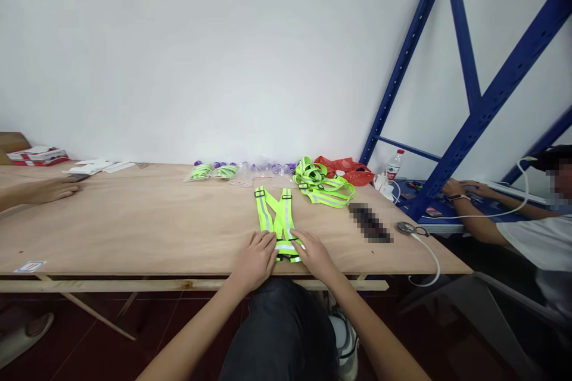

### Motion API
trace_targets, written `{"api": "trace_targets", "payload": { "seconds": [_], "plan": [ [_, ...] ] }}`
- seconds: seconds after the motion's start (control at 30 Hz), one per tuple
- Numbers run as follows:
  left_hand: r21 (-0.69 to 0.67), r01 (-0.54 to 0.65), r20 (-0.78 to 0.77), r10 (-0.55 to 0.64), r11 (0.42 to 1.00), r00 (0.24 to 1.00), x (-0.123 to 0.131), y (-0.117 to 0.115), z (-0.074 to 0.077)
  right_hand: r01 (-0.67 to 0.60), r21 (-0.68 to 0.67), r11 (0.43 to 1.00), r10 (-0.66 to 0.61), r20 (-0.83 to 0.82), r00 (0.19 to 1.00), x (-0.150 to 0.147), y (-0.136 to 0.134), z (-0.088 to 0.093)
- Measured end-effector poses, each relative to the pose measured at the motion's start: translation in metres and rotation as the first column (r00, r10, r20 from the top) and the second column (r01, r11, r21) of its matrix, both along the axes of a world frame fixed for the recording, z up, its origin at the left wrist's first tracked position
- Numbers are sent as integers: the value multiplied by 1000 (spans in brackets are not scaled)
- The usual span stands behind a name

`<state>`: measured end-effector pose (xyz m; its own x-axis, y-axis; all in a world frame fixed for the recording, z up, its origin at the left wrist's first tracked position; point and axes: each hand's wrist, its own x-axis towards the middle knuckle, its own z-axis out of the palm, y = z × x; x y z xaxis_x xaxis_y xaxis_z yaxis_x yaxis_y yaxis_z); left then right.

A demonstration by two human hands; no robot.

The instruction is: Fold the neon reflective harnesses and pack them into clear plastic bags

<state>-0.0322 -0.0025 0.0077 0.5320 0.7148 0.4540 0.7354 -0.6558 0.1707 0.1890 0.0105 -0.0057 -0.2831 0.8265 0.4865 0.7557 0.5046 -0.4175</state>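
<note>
Neon-yellow strap harness w/ grey reflective stripes & black buckles [288, 214] lies flat nr the front edge of the pale wooden desk [134, 220], straps crossed in an X, buckled ends pointing to the wall. The person's left hand [255, 259] rests palm down on the harness's lower left edge, fingers close together & a bit bent; right hand [315, 256] lies on its lower right edge, fingers extended over the bottom band. Both touch the fabric, but can't tell if either pinches it, as fingertips are partly hidden. Behind harness, slightly L: two clear plastic bags w/ folded neon-striped strapping [201, 171], w/ small purple pcs beyond. Behind & R of harness: loose tangled heap of neon-yellow reflective straps [310, 175], then a crumpled red plastic bag [353, 172]. R of harness: dark pixelated item [370, 223], can't ID; further R, a round silver disc [406, 228] w/ white cable. Far R of harness: blue metal rack [482, 101] & a co-worker in a white sleeve [527, 238]. Far L of harness: another person's hand [49, 189], white papers [96, 165] & a red-and-white box [38, 156].
</note>
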Motion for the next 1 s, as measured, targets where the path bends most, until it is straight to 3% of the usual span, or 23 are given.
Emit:
{"api": "trace_targets", "payload": {
  "seconds": [0.33, 0.47, 0.57, 0.73, 1.0],
  "plan": [
    [-86, 13, -38, -16, 996, 999, -4, -7, -11, -95, -116, 989, 121, 242, 963, 11, -22, 4],
    [-76, 33, -35, -36, 997, 999, -6, -9, -10, -28, 37, 999, 14, 329, 944, 11, -32, -4],
    [-62, 63, -57, -66, 996, 996, -7, -11, -8, -59, 123, 991, 11, 360, 933, 10, -38, -6],
    [-22, 94, -62, -95, 995, 994, -6, -17, -10, -140, 87, 986, 104, 328, 939, 11, -47, -4],
    [-34, 103, -21, -104, 994, 994, -4, -26, -10, -160, 59, 985, 141, 250, 958, 14, -53, 2]
  ]
}}
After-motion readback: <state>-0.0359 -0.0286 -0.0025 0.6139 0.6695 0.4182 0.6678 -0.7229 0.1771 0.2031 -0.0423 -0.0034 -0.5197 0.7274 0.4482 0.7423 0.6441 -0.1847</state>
